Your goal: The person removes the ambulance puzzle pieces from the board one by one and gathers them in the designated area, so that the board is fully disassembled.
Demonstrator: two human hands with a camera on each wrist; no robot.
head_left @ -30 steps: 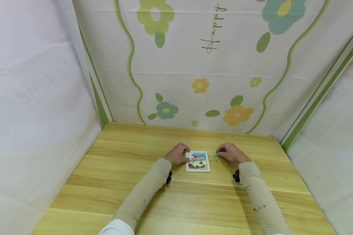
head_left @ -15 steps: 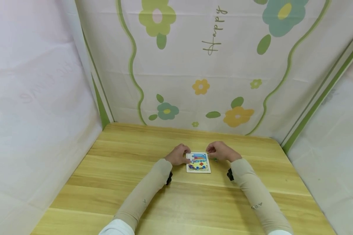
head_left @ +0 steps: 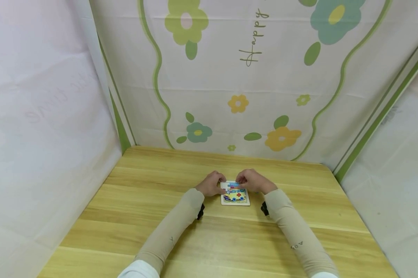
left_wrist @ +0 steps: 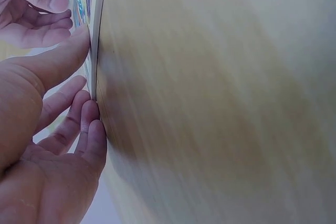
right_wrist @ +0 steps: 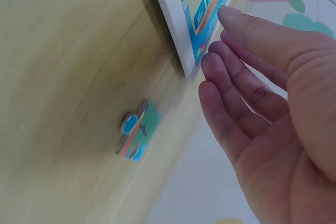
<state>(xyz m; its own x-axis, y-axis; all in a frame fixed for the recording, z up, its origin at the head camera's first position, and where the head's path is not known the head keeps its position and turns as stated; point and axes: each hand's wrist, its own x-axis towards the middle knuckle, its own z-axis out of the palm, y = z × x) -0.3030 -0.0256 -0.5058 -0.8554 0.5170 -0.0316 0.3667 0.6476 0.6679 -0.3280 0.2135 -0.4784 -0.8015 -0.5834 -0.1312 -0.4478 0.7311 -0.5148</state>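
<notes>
A small jigsaw puzzle (head_left: 238, 195) in a white frame (right_wrist: 170, 19) shows a yellow ambulance with a red cross. My left hand (head_left: 210, 184) holds the frame's left side, thumb on top and fingertips along the edge in the left wrist view. Over the puzzle's upper right part is my right hand (head_left: 253, 180), its fingers loosely bent with nothing visible between them. Whether its fingertips touch the pieces is unclear. A loose green, blue and orange puzzle piece (right_wrist: 140, 132) lies on the table just right of the frame, mostly hidden by the right hand in the head view.
The light wood table (head_left: 181, 247) carries the puzzle toward its far side. Behind it hangs a white cloth (head_left: 209, 88) printed with flowers and the word "Happy". White cloth walls also close off the left and right sides.
My right hand has moved left, from beside the loose green piece to above the puzzle's upper right part. The piece stays on the table. My left hand keeps its place on the frame.
</notes>
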